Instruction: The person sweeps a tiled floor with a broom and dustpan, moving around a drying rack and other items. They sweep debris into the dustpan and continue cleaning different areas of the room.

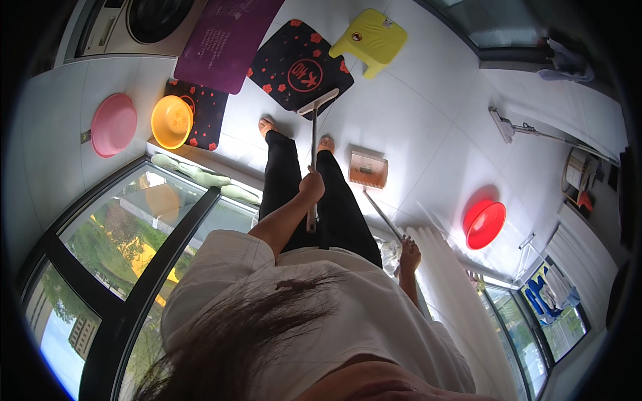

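Observation:
My left hand (312,185) is closed around the handle of a long-handled broom or floor squeegee (314,135). Its pale, wide head rests at the near corner of a black floor mat (281,55) with red flowers. Lower and to the right, my right hand (410,253) grips the thin handle of a dustpan (368,169). The pinkish-brown pan lies on the white tiles right of my feet, with a small dark patch inside it. Pan and broom head are apart. My feet stand between the mat and me, one on each side of the broom handle.
A yellow-green stool (373,37) touches the mat's right side. Left are a purple mat (220,45), a yellow basin (172,122), a pink basin (114,125) and a washing machine (145,25). Right are a red basin (484,224), a mop (504,125) and a white curtain (451,280).

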Demonstrator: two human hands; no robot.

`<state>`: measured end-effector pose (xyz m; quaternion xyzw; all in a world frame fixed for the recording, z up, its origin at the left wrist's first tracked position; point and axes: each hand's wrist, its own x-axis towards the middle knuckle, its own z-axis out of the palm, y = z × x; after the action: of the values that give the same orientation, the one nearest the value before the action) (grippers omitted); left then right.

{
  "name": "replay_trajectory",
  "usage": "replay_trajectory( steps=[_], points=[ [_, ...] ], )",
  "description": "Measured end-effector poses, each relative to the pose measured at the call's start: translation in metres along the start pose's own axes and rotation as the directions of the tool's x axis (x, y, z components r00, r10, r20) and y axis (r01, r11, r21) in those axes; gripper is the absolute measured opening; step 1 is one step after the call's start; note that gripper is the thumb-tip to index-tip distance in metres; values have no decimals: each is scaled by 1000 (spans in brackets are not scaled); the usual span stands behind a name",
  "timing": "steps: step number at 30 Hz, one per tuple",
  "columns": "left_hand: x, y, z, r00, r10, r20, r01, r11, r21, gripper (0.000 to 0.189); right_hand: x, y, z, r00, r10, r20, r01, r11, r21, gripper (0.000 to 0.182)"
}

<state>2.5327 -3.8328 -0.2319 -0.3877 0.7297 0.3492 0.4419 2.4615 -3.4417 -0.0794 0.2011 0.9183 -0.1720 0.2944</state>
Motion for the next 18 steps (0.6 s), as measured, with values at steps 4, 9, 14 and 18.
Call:
replay_trajectory(
  steps=[4,9,14,18],
  points=[
    [-8,-15,0,995,81,-56,-87,989,-118,55,3,-13,-5,998,-60,-20,59,997,-45,31],
    [12,-60,-50,966,39,-257,-99,969,-226,38,7,-13,-3,980,-158,-125,154,987,-39,25],
    [75,-78,-98,959,-109,-263,71,986,-149,64,9,-5,-5,974,-185,-128,195,978,70,23],
    [82,-46,-73,963,-121,-239,93,988,-126,72,15,-3,-1,982,-131,-134,135,991,23,21]
  ],
)
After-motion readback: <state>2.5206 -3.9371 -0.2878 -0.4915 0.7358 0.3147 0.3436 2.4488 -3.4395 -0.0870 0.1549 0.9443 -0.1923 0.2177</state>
